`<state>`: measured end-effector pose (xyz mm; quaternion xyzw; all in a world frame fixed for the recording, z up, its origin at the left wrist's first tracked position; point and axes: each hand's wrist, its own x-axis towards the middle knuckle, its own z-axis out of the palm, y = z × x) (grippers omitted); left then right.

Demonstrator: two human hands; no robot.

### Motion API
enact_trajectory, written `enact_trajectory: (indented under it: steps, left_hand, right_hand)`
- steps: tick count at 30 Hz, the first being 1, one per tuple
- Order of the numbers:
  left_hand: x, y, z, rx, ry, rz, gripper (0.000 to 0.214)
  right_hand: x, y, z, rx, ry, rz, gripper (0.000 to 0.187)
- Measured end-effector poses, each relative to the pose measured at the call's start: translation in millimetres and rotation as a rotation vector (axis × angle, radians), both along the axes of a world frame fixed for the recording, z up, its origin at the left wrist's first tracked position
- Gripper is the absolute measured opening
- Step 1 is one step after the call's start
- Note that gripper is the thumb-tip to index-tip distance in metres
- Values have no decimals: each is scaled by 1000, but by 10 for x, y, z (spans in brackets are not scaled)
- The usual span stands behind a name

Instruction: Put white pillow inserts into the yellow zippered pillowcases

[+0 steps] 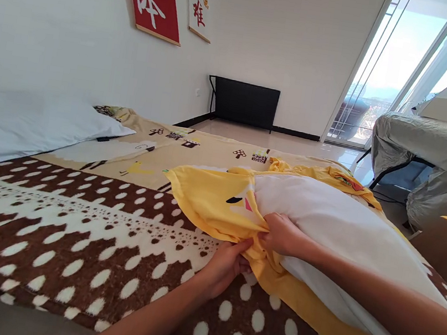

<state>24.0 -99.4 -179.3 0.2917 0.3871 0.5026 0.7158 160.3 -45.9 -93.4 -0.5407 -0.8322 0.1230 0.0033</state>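
A white pillow point(336, 223) lies on the bed, partly inside a yellow pillowcase point(206, 198) with a cartoon print. My left hand point(225, 266) is closed, pinching the lower edge of the yellow pillowcase near the bed's front. My right hand point(283, 235) is closed on the pillowcase's edge where it meets the white pillow, my forearm resting along the pillow. The two hands are close together, almost touching.
A brown blanket with white spots point(69, 245) covers the bed. A second white pillow point(24, 124) lies at the left by the wall. A black radiator point(245, 102) stands at the far wall. A grey covered table point(431, 154) is at the right, near glass doors.
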Motion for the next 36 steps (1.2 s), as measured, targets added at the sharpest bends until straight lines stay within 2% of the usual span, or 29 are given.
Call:
enact_trajectory:
  steps: [4, 8, 10, 14, 17, 23, 27, 30, 33, 36]
  left_hand:
    - [81, -197, 53, 47, -58, -39, 29]
    - [80, -318, 49, 27, -36, -17, 19]
    - [42, -302, -6, 18, -83, 27, 14]
    - [-20, -187, -138, -27, -269, 69, 28]
    - [14, -77, -168, -22, -242, 122, 33]
    - [154, 32, -7, -2, -134, 237, 31]
    - [156, -53, 107, 5, -45, 271, 31]
    - [87, -134, 83, 21, -69, 301, 24]
    - [-22, -210, -33, 44, -192, 252, 7]
    - [-94, -271, -157, 13, -219, 111, 7]
  right_hand:
    - [49, -7, -16, -136, 217, -93, 26]
    - [94, -105, -57, -236, 311, -89, 23]
    - [104, -156, -87, -240, 324, -61, 20]
    - [98, -222, -165, -273, 375, -40, 19]
    - [74, -239, -214, -300, 410, -47, 16]
    - [80, -224, -237, -295, 450, -47, 13]
    - [136, -204, -250, -345, 539, 7, 11]
    - [155, -199, -259, -372, 588, 65, 14]
    - [164, -197, -258, -361, 602, 51, 14]
    - [180, -188, -261, -383, 588, 28, 14]
